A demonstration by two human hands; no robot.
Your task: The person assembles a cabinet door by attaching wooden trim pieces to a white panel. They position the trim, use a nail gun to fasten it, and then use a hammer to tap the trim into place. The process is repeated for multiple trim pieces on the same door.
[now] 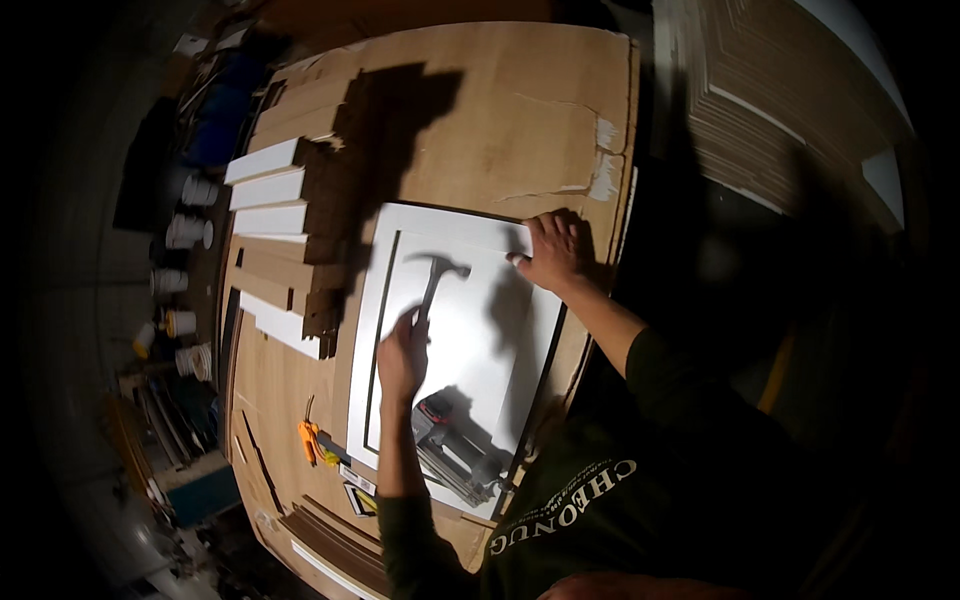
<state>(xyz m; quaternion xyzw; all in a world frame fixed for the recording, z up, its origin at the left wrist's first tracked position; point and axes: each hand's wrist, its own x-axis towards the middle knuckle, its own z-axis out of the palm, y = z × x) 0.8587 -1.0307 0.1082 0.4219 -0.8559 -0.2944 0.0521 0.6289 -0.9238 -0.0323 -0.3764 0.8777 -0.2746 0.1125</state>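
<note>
My left hand (402, 355) is closed around the handle of a claw hammer (432, 285). The hammer's head points away from me, over a white framed panel (460, 330) with a dark groove along its side. This panel lies flat on the wooden worktable. At its far right corner, my right hand (555, 255) rests with the fingers reaching over the edge and the thumb spread apart on the white face. A grey nail gun (455, 450) with a red and black end lies on the near part of the panel, close to my left forearm.
White-faced boards (270, 220) are stacked on the left of the worktable (490, 110). An orange-handled tool (312, 443) lies left of the panel, near dark strips (335, 545). White buckets (185, 232) stand beyond the table's left edge. Stacked sheets (770, 110) rise at the far right.
</note>
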